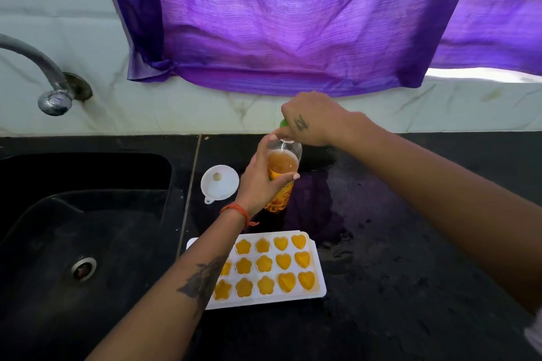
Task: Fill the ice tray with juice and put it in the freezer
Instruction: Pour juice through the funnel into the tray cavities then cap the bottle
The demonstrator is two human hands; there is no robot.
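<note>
Pouring done, by the look of it: tray point(318, 272) lying near the table's front edge beside the sink point(88, 214), visible cups full of juice. Left hand point(258, 184) clamped round the bottle point(283, 173); right hand point(311, 123) pinching the green cap point(283, 122). Next, likely: cap on, then tray carried level to the freezer.

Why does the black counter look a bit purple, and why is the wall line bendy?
Head view: the glossy counter mirrors the sunlit purple curtain behind the juice bottle; the wide-angle lens curves straight edges; the daylight looks soft, with faint shadows.
</note>
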